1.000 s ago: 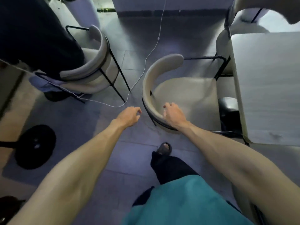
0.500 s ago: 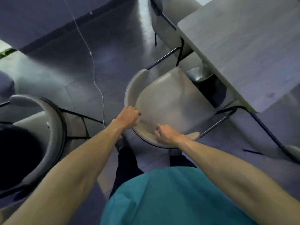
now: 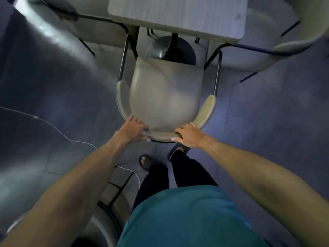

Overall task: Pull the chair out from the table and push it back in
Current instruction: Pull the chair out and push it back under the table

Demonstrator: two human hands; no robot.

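Both hands gripped the curved backrest [image 3: 160, 135], left hand [image 3: 132, 128] beside right hand [image 3: 188, 135]. The chair [image 3: 165, 97] stood ahead of them, apparently mid-push; next, slide it straight under the tabletop [image 3: 178, 13].

No text, label, brand, number or sign can be read anywhere in this view.
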